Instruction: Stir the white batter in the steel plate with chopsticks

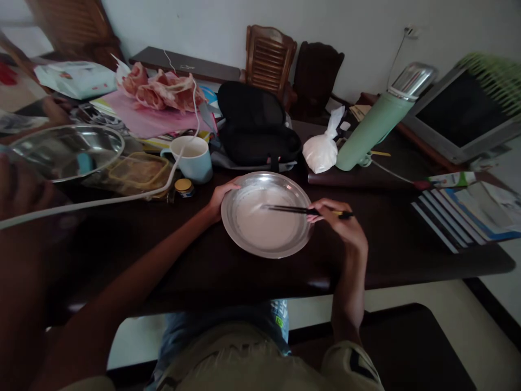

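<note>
A shallow metal bowl sits on the dark bench directly in front of the person, near its front edge, and contains a pale liquid; its thickness cannot be determined. The left hand grips the bowl's left rim, thumb side uppermost, with the fingers closed around the edge. The right hand is at the opposite side, its fingers clenched around dark chopsticks with yellowish upper ends. The chopsticks extend leftward over the bowl; their tips are blurred at the liquid, and whether they break its surface cannot be confirmed. Beyond the bowl lies an open black case. To its right, a knotted clear bag of white powder stands near a green flask with a metal cap. Left of the bowl are a light blue mug, with a small jar having a yellow lid just beside it, a plastic box with a yellow rim, and a wide steel basin. A white cable crosses in front of the box and the mug. At the right end of the bench, books lie in an overlapping row. A blurred arm of another person occupies the left edge; what its fingers do cannot be established.
</note>
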Tool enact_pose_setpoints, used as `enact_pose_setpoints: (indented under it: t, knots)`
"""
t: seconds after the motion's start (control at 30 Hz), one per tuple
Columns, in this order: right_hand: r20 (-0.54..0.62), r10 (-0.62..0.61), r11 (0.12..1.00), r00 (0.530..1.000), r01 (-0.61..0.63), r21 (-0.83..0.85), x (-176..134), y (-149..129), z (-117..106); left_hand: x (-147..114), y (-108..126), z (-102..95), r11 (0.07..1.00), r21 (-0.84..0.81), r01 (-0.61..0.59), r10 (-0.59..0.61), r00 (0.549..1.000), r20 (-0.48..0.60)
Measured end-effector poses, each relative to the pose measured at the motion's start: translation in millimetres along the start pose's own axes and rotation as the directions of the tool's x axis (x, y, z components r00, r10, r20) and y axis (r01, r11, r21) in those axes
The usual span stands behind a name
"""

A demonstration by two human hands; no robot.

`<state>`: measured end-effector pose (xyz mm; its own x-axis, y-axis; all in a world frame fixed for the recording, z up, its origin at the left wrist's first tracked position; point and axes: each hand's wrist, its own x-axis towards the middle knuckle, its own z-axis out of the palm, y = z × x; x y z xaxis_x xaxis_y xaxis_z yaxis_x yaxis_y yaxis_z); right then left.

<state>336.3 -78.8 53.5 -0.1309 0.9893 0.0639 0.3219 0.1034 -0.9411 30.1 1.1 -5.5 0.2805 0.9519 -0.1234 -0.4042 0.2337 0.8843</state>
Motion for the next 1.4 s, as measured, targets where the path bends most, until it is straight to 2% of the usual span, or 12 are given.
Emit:
enact_pose_setpoints:
  t: [0.1, 0.2, 0.27, 0.37, 0.43, 0.53, 0.6, 0.77, 0.93, 1.1, 1.3, 1.4]
  knots:
    - [-0.149, -0.011, 1.0, 0.989, 0.01, -0.006, -5, 2, -9, 0, 0, 0.2, 1.0, -0.002, -0.002, 0.002, 1.0, -0.009]
    - [0.115, -0.006, 0.999, 0.993, 0.011, -0.04, -5, -2, -7, 0, 0, -0.7, 1.0, 0.006, 0.011, -0.011, 1.0, -0.008]
    - [0.168, -0.013, 0.999, 0.986, 0.019, -0.039, -3, -4, -2, 1, -1, -1.5, 1.0, 0.003, 0.006, -0.006, 1.0, -0.003]
    - [-0.082, -0.018, 0.999, 0.997, 0.015, -0.033, -4, -3, -4, 1, -1, -1.6, 1.0, 0.004, -0.011, 0.011, 1.0, 0.001]
    - [-0.122, 0.0, 0.999, 0.993, -0.006, -0.049, -8, -3, -11, 1, 0, -0.7, 1.0, 0.018, -0.017, 0.018, 1.0, -0.006]
    - [0.139, 0.027, 0.997, 0.99, -0.017, -0.073, -9, -6, -9, 0, 1, 0.7, 1.0, 0.03, 0.002, -0.001, 1.0, -0.028]
    - [0.204, 0.016, 0.999, 0.979, -0.006, -0.049, -5, -8, 0, 0, 1, 0.7, 1.0, 0.027, 0.013, -0.012, 0.999, -0.031]
    - [-0.095, 0.007, 1.0, 0.995, -0.01, -0.028, -8, -5, -8, 1, -1, -1.7, 1.0, 0.011, -0.018, 0.018, 1.0, 0.002]
    - [0.233, 0.008, 0.997, 0.972, 0.01, -0.078, -9, -8, -6, 0, 0, -0.8, 1.0, 0.001, 0.017, -0.017, 1.0, -0.005]
    - [-0.054, -0.01, 0.999, 0.999, 0.007, -0.052, -5, -8, 2, 0, 0, 0.4, 1.0, 0.0, -0.005, 0.005, 1.0, -0.014]
    - [0.156, -0.009, 0.998, 0.988, 0.019, -0.061, -4, -6, 5, 2, -3, -3.3, 0.999, -0.043, 0.021, -0.019, 0.999, 0.038]
    - [0.017, -0.025, 0.998, 1.0, 0.026, -0.055, -1, -5, 8, 3, -5, -4.6, 0.998, -0.061, 0.018, -0.015, 0.999, 0.044]
